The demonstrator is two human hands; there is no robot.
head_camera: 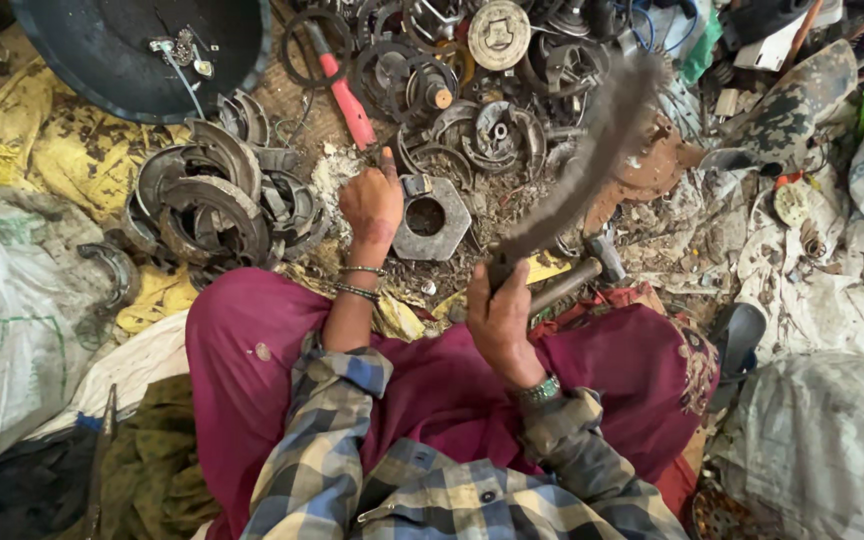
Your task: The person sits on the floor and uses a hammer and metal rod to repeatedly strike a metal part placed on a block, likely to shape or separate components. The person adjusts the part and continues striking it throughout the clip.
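Fig.: my view down over the lap. My left hand lies on the hexagonal metal block, pressing at its left edge w/ fingers curled and one finger pointing up-frame; no full wrap seen. The block sits on the scrap-strewn floor, hole facing up. My right hand, below and right of the block, is closed round the handle of a hammer, blurred. Its long axis runs from my fist up and right, past the block's right side. Left hand nearer the block. Curved brake shoes lie left of it; red-handled tool above-left.
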